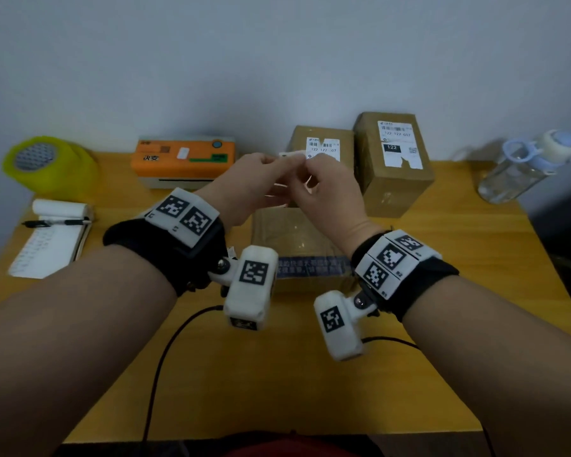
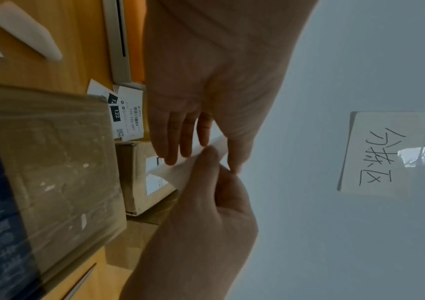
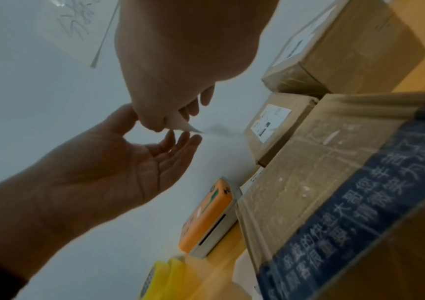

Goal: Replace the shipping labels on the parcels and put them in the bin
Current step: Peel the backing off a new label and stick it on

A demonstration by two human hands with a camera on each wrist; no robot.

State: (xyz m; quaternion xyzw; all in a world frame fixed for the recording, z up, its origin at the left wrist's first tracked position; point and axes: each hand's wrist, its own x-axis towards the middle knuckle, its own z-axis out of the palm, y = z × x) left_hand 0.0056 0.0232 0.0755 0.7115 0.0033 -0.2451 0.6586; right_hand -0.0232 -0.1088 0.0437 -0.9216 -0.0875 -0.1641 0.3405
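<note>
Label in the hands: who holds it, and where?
Both hands pinch the white label at one end, left hand and right hand fingertips together, above the box.

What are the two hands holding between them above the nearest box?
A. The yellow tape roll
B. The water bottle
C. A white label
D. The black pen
C: both the left hand and the right hand pinch a white label in the air, over the box.

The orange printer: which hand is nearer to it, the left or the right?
Left. The left hand is raised just right of the printer; the right hand is farther right, beyond the left. Both pinch a white label.
</note>
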